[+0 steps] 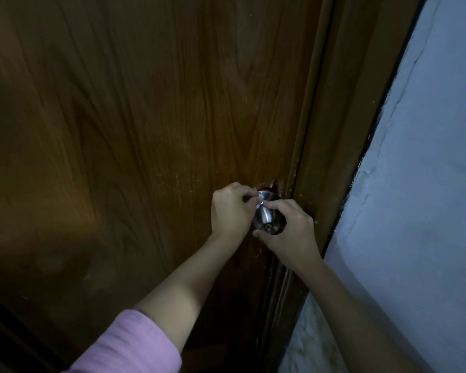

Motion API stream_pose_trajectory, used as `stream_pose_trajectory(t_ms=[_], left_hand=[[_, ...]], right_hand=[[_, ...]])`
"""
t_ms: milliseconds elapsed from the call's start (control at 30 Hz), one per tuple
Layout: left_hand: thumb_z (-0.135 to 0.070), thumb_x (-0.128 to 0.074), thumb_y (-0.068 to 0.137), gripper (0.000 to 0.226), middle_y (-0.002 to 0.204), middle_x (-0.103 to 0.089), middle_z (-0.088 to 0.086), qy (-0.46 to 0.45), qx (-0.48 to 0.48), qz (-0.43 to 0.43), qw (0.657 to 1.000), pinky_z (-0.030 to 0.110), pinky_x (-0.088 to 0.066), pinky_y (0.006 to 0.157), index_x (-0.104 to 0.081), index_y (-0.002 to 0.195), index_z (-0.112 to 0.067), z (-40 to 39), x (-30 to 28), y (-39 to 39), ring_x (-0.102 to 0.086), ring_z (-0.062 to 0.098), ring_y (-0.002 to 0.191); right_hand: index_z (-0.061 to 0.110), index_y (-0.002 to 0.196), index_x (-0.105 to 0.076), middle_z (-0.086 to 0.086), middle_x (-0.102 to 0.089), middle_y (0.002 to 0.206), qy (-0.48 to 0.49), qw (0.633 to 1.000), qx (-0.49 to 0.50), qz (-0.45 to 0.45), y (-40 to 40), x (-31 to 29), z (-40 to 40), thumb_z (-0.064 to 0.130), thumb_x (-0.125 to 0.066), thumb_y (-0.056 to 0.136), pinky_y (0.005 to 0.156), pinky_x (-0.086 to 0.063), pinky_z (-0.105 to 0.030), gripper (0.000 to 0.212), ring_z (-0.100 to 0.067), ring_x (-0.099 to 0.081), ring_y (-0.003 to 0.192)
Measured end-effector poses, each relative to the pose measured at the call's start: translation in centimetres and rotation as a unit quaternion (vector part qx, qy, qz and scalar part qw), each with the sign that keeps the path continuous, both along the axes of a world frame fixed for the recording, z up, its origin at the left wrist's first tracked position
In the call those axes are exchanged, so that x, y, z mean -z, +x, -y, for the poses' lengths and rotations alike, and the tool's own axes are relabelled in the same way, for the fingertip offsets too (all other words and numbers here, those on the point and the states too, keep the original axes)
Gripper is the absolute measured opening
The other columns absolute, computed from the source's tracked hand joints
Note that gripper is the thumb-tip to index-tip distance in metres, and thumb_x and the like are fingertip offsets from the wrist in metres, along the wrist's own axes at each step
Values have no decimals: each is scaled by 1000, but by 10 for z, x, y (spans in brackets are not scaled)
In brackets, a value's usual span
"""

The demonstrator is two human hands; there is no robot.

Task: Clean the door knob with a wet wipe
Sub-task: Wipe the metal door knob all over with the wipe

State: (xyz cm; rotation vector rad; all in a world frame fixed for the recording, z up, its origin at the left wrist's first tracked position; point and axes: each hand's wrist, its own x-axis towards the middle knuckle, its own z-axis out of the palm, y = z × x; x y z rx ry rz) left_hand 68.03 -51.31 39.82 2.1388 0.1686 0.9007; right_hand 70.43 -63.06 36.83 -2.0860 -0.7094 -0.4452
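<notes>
A round silver door knob (269, 220) with a keyhole in its face sticks out of the brown wooden door (145, 130) near its right edge. My left hand (232, 208) sits on the knob's left side, fingers curled, pinching a small white wet wipe (259, 201) against the neck of the knob. My right hand (288, 227) wraps the knob from the right, thumb under its face and forefinger over the top, touching the wipe. Most of the wipe is hidden between my fingers.
The door frame (331, 157) runs down just right of the knob. A pale, rough wall (420, 211) fills the right side. The scene is dim. A pink sleeve (135, 348) covers my left forearm.
</notes>
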Motion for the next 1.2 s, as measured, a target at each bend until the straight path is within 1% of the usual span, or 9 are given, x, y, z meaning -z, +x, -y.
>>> stream_pose_trajectory(t_ms=[133, 333, 567, 667, 800, 933, 1033, 1100, 1200], left_hand=[[-11, -64, 82, 12, 95, -70, 7, 68, 19, 20, 997, 17, -50, 73, -71, 91, -7, 0, -1, 5, -63, 11, 83], [-10, -64, 83, 14, 89, -65, 6, -19, -8, 157, 987, 3, -45, 67, -68, 95, -5, -13, -3, -3, -55, -4, 74], [-2, -56, 86, 20, 100, -55, 6, -86, 64, 135, 985, 4, -46, 72, -61, 105, -7, -11, 5, -9, -56, 5, 87], [-1, -56, 85, 18, 101, -54, 5, 4, 108, 114, 988, 7, -47, 75, -63, 101, -5, -9, 5, -2, -54, 3, 90], [-5, -59, 83, 18, 98, -62, 10, 216, 113, 57, 968, 31, -55, 73, -69, 98, -5, -22, 16, 7, -58, 19, 90], [-18, -47, 79, 30, 95, -66, 8, 413, 98, 78, 902, 30, -53, 59, -70, 98, -12, -32, 17, 5, -59, 23, 82], [-19, -63, 73, 34, 98, -65, 3, 532, 102, 84, 836, 28, -46, 58, -66, 107, -17, -40, 11, 11, -44, 16, 85], [-24, -74, 65, 47, 101, -65, 0, 587, 97, 73, 801, 27, -45, 59, -64, 111, -22, -42, 5, 15, -43, 15, 86], [-28, -78, 61, 48, 95, -67, -4, 608, 78, 79, 786, 26, -45, 59, -66, 108, -25, -44, 1, 13, -49, 15, 84]], right_hand=[[13, 110, -60, -3, -58, 114, -6, 1000, 2, -8, -2, -2, 0, 11, -84, 60, 71, -35, 5, 56, -4, -49, 96], [11, 107, -61, -6, -58, 111, -9, 1000, 8, -13, -3, -3, 1, 9, -84, 58, 72, -31, 9, 54, -7, -50, 94], [10, 106, -61, -6, -59, 110, -6, 1000, 10, -8, -4, -2, -1, 9, -84, 58, 72, -34, 7, 53, -7, -50, 93], [9, 104, -61, -7, -60, 108, -5, 1000, 7, -6, -4, -1, -1, 8, -85, 57, 72, -34, 6, 53, -7, -51, 89], [11, 108, -59, -5, -61, 108, -8, 1000, 24, -7, -5, 1, 0, 11, -85, 57, 72, -32, 7, 57, -6, -50, 89], [16, 104, -54, 3, -61, 99, 11, 999, 27, -35, -5, 2, 1, 13, -84, 58, 68, -36, 5, 55, -5, -52, 87], [20, 106, -46, 14, -52, 94, 50, 996, 18, -76, -7, 0, 0, 10, -85, 58, 66, -36, 8, 63, 1, -51, 86], [19, 109, -42, 23, -46, 90, 58, 995, 13, -78, -8, -2, -1, 9, -85, 58, 65, -36, 7, 67, 9, -49, 82], [20, 108, -41, 24, -45, 88, 62, 994, 6, -90, -9, -3, 0, 8, -84, 59, 63, -37, 7, 67, 13, -47, 80]])
